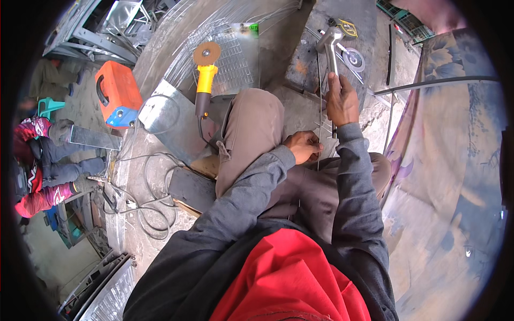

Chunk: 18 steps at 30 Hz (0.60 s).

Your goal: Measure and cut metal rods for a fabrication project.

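Note:
My right hand (342, 100) is wrapped round the handle of a metal hammer (332, 38). The hammer's head points away from me, over a dark, worn block or bench (305, 63). Lower and to the left, between my knees, my left hand (303, 146) pinches a thin metal rod (320, 115). The rod runs up beside the hammer handle toward the bench; its lower end is hard to follow against my trousers. A tape measure (348, 29) and a round disc (354, 60) lie on the bench, close to the hammer head.
A yellow angle grinder (205, 80) lies left of my knee, near wire mesh (235, 59) and sheet metal (187, 125). Beyond it stands an orange case-like machine (115, 91). Cables (147, 198) coil on the floor. At far left, another person's gloved hand (61, 131) holds a metal strip (96, 138).

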Each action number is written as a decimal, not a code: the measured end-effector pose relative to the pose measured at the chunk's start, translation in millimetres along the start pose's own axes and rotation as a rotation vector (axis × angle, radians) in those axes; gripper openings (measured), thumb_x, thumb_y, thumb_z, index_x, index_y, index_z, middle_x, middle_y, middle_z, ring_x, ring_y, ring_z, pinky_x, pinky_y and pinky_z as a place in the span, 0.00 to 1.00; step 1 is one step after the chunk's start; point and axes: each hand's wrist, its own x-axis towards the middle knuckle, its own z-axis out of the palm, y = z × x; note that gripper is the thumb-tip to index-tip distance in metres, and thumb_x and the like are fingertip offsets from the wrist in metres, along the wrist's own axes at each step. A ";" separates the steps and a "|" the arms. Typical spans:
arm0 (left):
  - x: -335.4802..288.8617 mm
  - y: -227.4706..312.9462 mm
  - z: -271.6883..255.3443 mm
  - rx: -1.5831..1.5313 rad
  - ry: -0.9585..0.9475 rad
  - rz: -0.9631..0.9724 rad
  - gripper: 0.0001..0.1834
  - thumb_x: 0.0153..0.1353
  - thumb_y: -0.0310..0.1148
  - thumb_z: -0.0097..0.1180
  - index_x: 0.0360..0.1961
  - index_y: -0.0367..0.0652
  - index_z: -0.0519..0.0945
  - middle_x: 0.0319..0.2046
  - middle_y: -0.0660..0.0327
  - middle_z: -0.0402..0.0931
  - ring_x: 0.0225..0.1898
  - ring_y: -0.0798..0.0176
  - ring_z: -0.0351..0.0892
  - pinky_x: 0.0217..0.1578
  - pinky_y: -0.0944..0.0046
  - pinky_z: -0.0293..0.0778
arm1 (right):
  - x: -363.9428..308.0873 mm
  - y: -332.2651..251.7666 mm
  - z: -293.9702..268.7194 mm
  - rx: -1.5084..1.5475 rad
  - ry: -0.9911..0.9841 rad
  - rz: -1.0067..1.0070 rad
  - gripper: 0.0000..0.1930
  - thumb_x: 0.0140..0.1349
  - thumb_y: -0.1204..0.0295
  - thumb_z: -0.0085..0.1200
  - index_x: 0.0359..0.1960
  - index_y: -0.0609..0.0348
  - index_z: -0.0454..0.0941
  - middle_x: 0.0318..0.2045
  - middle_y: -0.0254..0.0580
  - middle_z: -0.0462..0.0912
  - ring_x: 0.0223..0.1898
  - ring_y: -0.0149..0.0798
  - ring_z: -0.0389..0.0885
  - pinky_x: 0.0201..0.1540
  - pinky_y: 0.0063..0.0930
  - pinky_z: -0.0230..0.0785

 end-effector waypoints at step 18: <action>-7.6 6.4 -0.7 -0.054 -0.013 0.013 0.16 0.65 0.35 0.58 0.43 0.30 0.75 0.31 0.55 0.81 0.28 0.65 0.79 0.30 0.66 0.77 | -61.1 10.9 -8.8 -0.076 0.110 0.008 0.22 0.72 0.54 0.44 0.38 0.64 0.74 0.24 0.63 0.78 0.29 0.65 0.79 0.31 0.47 0.69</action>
